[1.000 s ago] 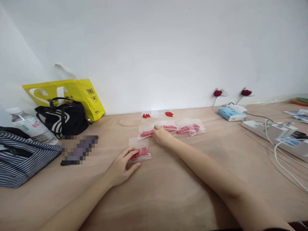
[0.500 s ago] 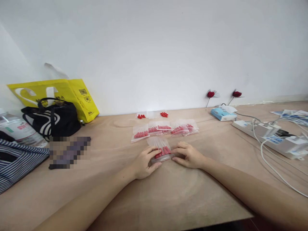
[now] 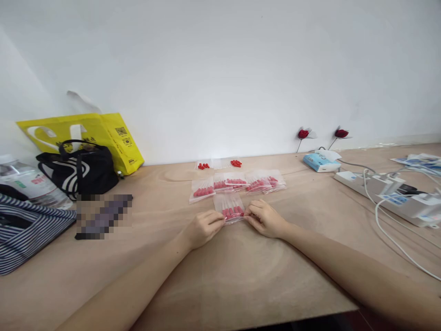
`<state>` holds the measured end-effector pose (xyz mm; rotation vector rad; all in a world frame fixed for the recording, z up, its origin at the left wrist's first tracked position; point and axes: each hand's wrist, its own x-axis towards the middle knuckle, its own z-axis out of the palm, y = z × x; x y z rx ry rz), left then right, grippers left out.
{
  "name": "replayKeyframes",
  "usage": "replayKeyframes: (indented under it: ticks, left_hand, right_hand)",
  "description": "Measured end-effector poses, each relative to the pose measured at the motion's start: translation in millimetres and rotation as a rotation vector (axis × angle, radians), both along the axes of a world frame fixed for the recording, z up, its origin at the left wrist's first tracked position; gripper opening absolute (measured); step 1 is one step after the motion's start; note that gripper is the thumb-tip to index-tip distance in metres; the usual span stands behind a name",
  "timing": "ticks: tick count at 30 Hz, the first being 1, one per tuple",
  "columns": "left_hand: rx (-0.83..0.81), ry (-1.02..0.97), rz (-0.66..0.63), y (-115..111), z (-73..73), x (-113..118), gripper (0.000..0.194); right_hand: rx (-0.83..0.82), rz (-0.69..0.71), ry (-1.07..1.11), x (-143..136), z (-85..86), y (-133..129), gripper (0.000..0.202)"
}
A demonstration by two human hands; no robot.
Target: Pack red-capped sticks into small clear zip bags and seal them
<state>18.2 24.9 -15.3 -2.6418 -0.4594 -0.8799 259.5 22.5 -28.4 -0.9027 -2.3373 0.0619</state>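
A clear zip bag (image 3: 227,202) with several red capsule-shaped pieces in a row lies flat on the table, its near edge toward me. My left hand (image 3: 206,227) pinches the near left corner of this bag between thumb and fingers. At the near right corner, my right hand (image 3: 264,219) pinches the bag in the same way. Just beyond them lie several more filled bags, one apart on the left (image 3: 202,191) and others overlapping, such as the one at the right (image 3: 274,180).
Near the wall are loose red pieces (image 3: 203,166) and another small red pile (image 3: 236,163). A yellow bag (image 3: 127,147), black bag (image 3: 99,170) and striped cloth item (image 3: 27,230) stand left. A tissue pack (image 3: 319,162) and a power strip (image 3: 358,184) with white cables lie right.
My left hand has drawn back to the bag's near left corner, and its spread fingers have closed. My right fingers have closed on the right corner. The bag now lies flatter.
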Motion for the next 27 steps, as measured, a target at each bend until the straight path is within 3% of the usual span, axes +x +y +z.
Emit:
replayKeyframes:
  ticks: [4, 12, 23, 27]
  left_hand:
    - [-0.048, -0.062, 0.018, 1, -1.3, 2, 0.016]
    - [-0.166, -0.169, 0.046, 1, 0.8, 2, 0.012]
    - [0.0, -0.09, 0.018, 9, 0.4, -9, 0.012]
    - [-0.018, -0.085, 0.006, 10, -0.1, -7, 0.014]
  right_hand:
    - [0.092, 0.046, -0.024, 2, 0.7, 2, 0.015]
    - [0.505, 0.054, -0.133, 2, 1.0, 5, 0.015]
    - [0.545, 0.017, -0.18, 0, 1.6, 8, 0.025]
    - [0.539, 0.003, -0.172, 0, 2.7, 7, 0.026]
